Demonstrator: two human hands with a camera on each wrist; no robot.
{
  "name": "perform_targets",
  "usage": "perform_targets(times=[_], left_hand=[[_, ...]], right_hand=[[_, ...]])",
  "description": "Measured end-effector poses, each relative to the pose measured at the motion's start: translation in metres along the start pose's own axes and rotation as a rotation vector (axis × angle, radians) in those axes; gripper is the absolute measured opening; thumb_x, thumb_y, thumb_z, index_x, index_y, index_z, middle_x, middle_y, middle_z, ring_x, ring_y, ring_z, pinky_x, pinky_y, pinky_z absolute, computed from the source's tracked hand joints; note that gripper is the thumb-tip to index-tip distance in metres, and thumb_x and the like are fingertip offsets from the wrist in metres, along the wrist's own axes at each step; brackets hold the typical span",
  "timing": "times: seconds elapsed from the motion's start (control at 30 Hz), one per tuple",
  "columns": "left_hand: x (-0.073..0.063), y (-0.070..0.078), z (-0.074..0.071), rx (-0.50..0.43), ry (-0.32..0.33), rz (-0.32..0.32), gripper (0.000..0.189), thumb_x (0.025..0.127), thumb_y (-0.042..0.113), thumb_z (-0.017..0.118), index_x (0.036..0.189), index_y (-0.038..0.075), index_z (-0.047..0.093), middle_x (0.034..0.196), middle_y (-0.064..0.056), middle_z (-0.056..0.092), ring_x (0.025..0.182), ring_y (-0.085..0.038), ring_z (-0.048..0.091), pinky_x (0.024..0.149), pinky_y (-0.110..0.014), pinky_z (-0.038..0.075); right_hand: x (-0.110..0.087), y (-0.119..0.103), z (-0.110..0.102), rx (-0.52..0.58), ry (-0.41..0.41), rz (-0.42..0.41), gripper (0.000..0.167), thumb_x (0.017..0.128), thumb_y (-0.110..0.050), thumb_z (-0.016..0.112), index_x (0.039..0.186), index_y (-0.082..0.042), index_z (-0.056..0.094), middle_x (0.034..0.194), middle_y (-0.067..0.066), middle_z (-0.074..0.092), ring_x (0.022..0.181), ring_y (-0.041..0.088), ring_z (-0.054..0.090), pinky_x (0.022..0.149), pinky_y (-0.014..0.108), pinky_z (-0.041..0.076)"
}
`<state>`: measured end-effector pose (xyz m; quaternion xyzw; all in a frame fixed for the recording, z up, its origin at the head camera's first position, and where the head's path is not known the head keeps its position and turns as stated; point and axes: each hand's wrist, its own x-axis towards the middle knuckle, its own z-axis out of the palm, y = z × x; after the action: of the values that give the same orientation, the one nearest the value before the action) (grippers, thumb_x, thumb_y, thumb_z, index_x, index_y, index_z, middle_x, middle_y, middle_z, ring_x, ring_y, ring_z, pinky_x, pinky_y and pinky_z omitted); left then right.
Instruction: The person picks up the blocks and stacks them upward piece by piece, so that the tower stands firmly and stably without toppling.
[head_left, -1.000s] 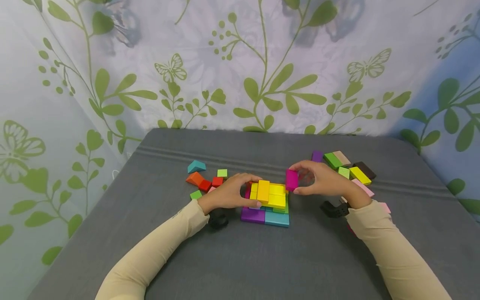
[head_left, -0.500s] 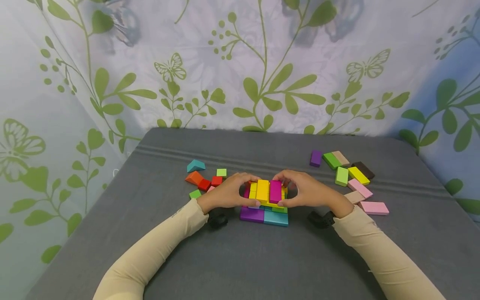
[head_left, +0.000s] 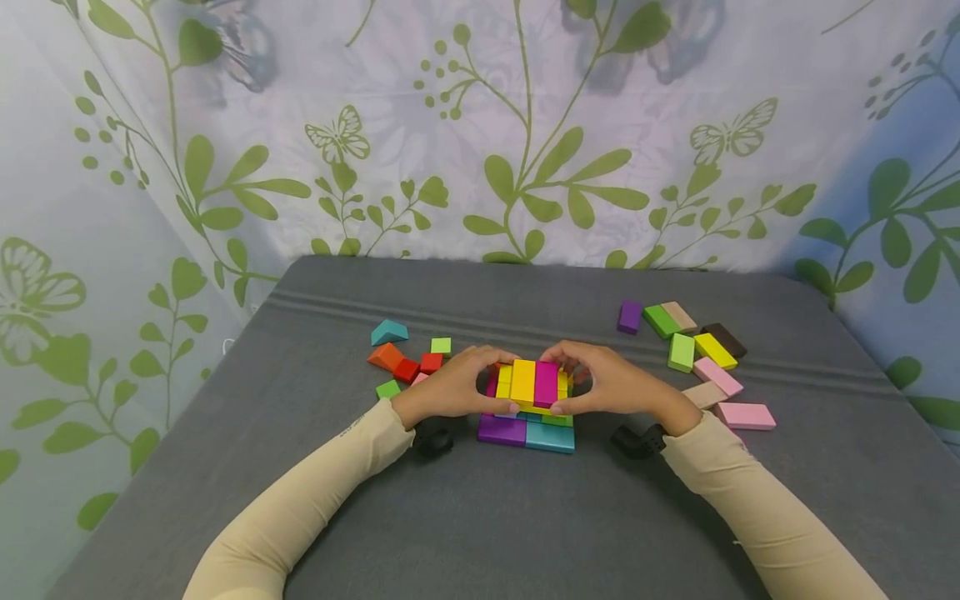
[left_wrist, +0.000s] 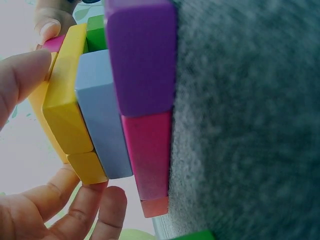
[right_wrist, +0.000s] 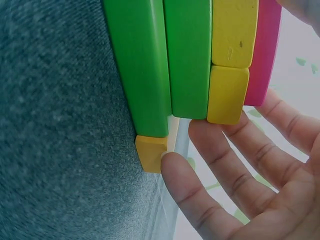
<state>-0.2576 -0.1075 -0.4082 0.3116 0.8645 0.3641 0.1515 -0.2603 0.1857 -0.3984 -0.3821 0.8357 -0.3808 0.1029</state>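
Observation:
A layered stack of coloured wooden blocks stands between both hands, with a purple block (head_left: 502,430) and a blue block (head_left: 550,437) at its front base. Side by side on top lie a yellow block (head_left: 523,382) and a magenta block (head_left: 546,384). My left hand (head_left: 457,385) holds the yellow block by its two ends, thumb at the front, fingers behind. From the other side my right hand (head_left: 618,380) pinches the magenta block the same way. In the right wrist view, green blocks (right_wrist: 187,60) form lower layers, and one fingertip is at a small orange-yellow block (right_wrist: 152,154).
Left of the stack lie a teal block (head_left: 389,332), an orange block (head_left: 386,357), red blocks (head_left: 407,371) and small green blocks (head_left: 441,346). To the right are a purple block (head_left: 630,317), a pink block (head_left: 746,416) and several others on the grey tabletop (head_left: 480,525).
My right hand has brought the magenta block leftward from beside the stack onto its top, now against the yellow block. The left hand has stayed nearly in place.

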Motion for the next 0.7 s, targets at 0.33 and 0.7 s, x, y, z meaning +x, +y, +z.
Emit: perform_targets(times=[0.33,0.7], left_hand=[[0.002,-0.001,0.0,-0.001,-0.001,0.013,0.073,0.094,0.035,0.085,0.156,0.009,0.056,0.153,-0.012,0.059,0.134,-0.031,0.051,0.117,-0.056,0.044],[-0.001,0.003,-0.001,0.014,0.003,-0.013,0.075,0.093,0.035,0.084,0.157,0.01,0.054,0.154,-0.013,0.057,0.139,-0.033,0.049,0.118,-0.058,0.043]], right_hand=[[-0.002,0.004,-0.011,0.059,-0.029,0.034,0.066,0.092,-0.023,0.088,0.143,0.005,0.057,0.136,0.018,0.066,0.114,0.029,0.064,0.098,0.053,0.058],[-0.02,0.052,-0.054,-0.073,0.289,0.281,0.039,0.107,0.003,0.058,0.144,0.015,0.056,0.144,0.037,0.054,0.121,0.05,0.059,0.094,0.052,0.052]])
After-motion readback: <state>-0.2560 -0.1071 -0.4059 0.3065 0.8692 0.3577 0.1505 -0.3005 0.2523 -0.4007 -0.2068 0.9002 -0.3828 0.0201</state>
